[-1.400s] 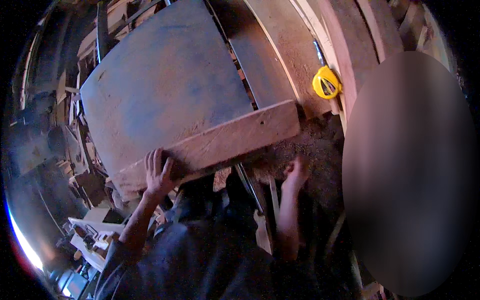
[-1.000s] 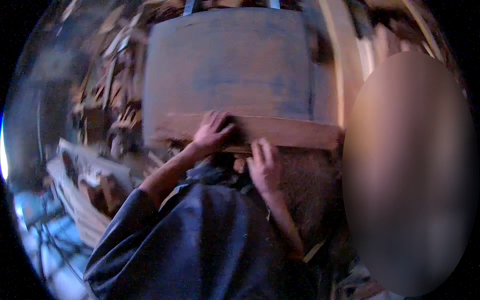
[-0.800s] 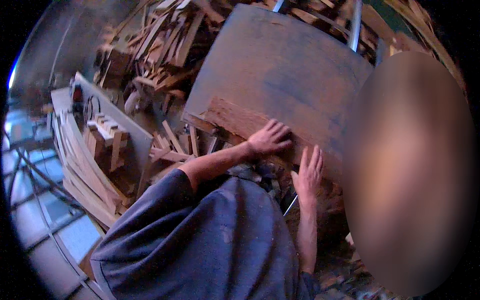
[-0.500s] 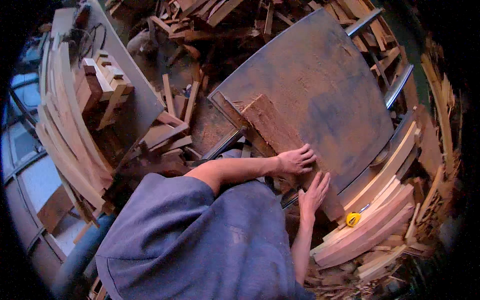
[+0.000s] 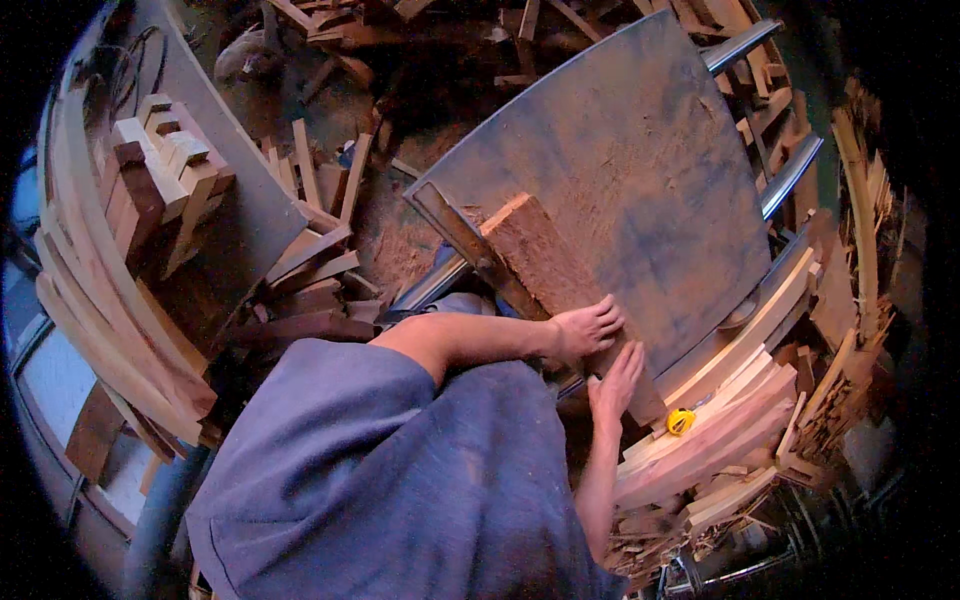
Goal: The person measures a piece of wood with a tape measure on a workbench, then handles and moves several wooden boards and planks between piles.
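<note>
A rough brown wooden board [image 5: 550,262] lies at a slant on the near left part of a large metal tabletop [image 5: 650,180]. Its left long side runs beside a narrow metal bar [image 5: 478,252]. My left hand [image 5: 588,329] holds the board's near part, its fingers bent over the top. Just nearer to me, my right hand [image 5: 614,382] grips the same board, with its fingers stretched along the upper face. The underside of the board and the left thumb are hidden. Sawdust is spread over the tabletop.
A yellow tape measure [image 5: 680,421] rests on stacked pale planks [image 5: 725,425] at the right. At the left, long planks [image 5: 115,270] and short wood blocks [image 5: 175,160] lie on a grey surface. Offcuts [image 5: 310,265] litter the floor. Metal rails [image 5: 793,178] stick out beyond the table.
The view has shifted slightly, so most things appear further left. Both hands stay on the board, and the board's far end looks a little further from the metal bar.
</note>
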The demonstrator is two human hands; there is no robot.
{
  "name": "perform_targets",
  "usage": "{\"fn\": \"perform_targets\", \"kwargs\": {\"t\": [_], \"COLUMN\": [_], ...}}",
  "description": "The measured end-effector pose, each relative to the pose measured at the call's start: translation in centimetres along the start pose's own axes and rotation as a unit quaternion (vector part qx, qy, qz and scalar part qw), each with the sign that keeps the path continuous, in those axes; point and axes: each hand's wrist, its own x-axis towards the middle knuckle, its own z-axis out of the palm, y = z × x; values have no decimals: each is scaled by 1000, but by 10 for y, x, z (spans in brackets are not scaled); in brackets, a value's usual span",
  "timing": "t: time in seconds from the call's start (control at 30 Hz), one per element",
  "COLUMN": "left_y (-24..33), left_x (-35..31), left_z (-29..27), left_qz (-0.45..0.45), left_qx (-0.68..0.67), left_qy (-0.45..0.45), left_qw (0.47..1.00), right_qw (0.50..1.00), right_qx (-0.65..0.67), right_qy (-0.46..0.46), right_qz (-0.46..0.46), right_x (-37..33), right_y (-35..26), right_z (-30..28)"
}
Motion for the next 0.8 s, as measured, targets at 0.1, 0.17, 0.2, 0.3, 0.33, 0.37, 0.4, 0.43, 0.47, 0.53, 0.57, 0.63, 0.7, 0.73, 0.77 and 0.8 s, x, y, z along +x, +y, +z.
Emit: {"fn": "perform_targets", "kwargs": {"t": [0.1,0.17,0.2,0.3,0.33,0.37,0.4,0.43,0.47,0.53,0.57,0.63,0.7,0.73,0.77,0.8], "left_y": [1,3,4,6,5,6,7,9,12,23,21,16,16,15,13,16], "left_x": [0,1,1,3,4,5,7,9,13,19,18,17,16,16,15,16], "left_z": [-1,-4,-4,-6,-9,-15,-18,-21,-23,-13,-13,-16,-16,-17,-18,-18], "left_qz": [-2,-4,-10,-20,-19,-14,-11,-16,-20,-35,-31,-22,-26,-22,-19,-24], "left_qx": [-27,-46,-55,-79,-84,-87,-109,-109,-109,-116,-121,-130,-135,-134,-132,-142], "left_qy": [-4,-10,-11,-21,-26,-32,-50,-53,-55,-47,-44,-38,-35,-38,-40,-42], "left_qw": [1000,999,998,996,996,996,993,993,992,992,991,991,990,990,990,989], "right_qw": [1000,1000,1000,999,999,998,998,997,998,996,995,994,993,993,992,994], "right_qx": [16,16,4,4,25,36,37,38,35,30,21,31,33,33,32,29], "right_qy": [-13,-23,-24,-34,-40,-38,-44,-50,-40,-55,-64,-67,-67,-68,-67,-59], "right_qz": [7,10,8,0,11,20,29,38,43,59,73,86,94,96,97,90], "right_x": [0,0,2,3,2,-1,-1,-1,0,0,1,0,1,1,1,-2], "right_y": [-3,1,1,10,12,16,20,25,27,28,29,27,25,25,27,31], "right_z": [-7,-8,-8,-5,-8,-7,-5,-3,-3,-5,-2,-3,-3,-1,1,5]}}
